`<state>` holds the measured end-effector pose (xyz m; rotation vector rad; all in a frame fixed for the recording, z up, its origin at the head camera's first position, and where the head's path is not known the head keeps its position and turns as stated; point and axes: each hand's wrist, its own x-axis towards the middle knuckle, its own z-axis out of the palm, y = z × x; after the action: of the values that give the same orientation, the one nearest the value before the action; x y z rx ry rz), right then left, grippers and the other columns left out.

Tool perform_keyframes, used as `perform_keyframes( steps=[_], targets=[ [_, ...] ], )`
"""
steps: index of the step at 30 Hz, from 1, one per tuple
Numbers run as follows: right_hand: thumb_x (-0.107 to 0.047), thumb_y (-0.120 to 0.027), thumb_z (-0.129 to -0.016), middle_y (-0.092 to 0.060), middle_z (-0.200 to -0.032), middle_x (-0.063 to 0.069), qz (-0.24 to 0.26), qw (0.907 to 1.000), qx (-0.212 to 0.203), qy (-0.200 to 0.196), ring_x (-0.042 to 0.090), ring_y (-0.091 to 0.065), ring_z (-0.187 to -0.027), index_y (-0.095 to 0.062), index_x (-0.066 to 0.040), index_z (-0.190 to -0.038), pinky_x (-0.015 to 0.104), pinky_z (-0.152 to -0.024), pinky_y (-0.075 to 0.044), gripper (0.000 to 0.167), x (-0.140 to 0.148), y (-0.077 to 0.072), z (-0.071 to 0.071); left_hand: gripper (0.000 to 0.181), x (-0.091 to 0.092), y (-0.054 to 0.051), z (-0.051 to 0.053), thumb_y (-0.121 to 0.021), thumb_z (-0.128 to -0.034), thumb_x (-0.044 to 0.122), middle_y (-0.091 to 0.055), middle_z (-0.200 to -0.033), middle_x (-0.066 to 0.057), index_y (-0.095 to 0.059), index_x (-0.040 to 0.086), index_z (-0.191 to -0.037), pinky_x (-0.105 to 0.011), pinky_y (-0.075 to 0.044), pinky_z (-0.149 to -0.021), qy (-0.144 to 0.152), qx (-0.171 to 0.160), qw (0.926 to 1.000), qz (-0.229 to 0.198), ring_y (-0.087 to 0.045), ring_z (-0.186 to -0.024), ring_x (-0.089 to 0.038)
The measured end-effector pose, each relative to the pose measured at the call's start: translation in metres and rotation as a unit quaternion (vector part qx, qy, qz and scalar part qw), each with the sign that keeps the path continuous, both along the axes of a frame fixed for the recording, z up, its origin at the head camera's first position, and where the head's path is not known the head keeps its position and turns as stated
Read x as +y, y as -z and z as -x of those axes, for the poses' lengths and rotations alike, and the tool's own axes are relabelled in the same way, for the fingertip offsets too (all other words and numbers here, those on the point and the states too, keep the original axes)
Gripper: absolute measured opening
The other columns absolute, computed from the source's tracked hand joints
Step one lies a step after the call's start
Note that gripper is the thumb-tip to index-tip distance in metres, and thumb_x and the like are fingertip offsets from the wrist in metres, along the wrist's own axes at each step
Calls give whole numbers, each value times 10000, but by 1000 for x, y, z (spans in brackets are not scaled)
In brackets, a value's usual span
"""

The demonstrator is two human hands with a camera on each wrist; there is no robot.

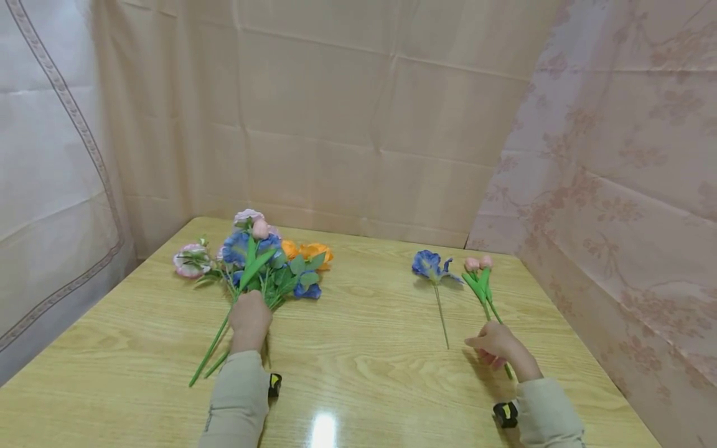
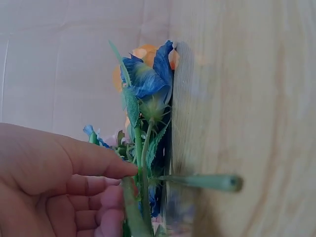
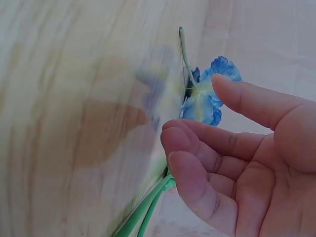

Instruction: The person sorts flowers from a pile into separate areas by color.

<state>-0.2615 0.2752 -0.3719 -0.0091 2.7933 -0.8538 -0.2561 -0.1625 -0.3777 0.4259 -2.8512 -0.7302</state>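
Observation:
My left hand (image 1: pixel 250 314) is at the stems of a mixed bunch of artificial flowers (image 1: pixel 285 280) on the left of the table. In the left wrist view its thumb and curled fingers pinch green stems (image 2: pixel 143 163) below a blue flower (image 2: pixel 148 79). A pink tulip (image 1: pixel 260 229) lies on top of the bunch. Over the stems of two pink tulips (image 1: pixel 478 286) on the right is my right hand (image 1: pixel 495 342), thumb apart from loosely bent fingers and nothing between them. A single blue flower (image 1: pixel 430 266) lies to its left, stem toward me.
The wooden table (image 1: pixel 358 336) carries both groups, with bare wood between them. Orange flowers (image 1: pixel 308 252) and a pink-and-white flower (image 1: pixel 192 260) spread at the bunch's sides. A beige curtain (image 1: pixel 336 124) hangs behind and a patterned cloth (image 1: pixel 627 218) on the right.

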Motion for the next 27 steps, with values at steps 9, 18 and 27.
perform_keyframes(
  steps=[9,18,27],
  targets=[
    [-149,-599,-837,-526,-521,75,-82,9999,-59,-3,160,-515,-461,-559,20,-602,307,-439,-483,292,1,6,2,147,2,-3,-1,-583,-753,47,-586,-700,-239,-585,-91,-703,-417,-471,-497,65,111,9998,-126,-580,-621,-346],
    [-161,-598,-841,-539,-533,79,-68,10000,-67,-9,164,-534,-464,-573,27,-626,310,-441,-486,287,1,6,1,180,7,-10,-2,-584,-759,60,-552,-648,-203,-528,-109,-730,-414,-467,-483,135,396,9991,25,-564,-582,-332],
    [-162,-597,-844,-548,-556,80,11,9999,-112,25,172,-543,-480,-574,26,-660,304,-446,-485,264,0,5,0,157,11,-17,-3,-571,-756,21,-573,-729,-248,-527,-123,-800,-429,-477,-528,208,410,9979,-456,-578,-654,-377]
  ],
)
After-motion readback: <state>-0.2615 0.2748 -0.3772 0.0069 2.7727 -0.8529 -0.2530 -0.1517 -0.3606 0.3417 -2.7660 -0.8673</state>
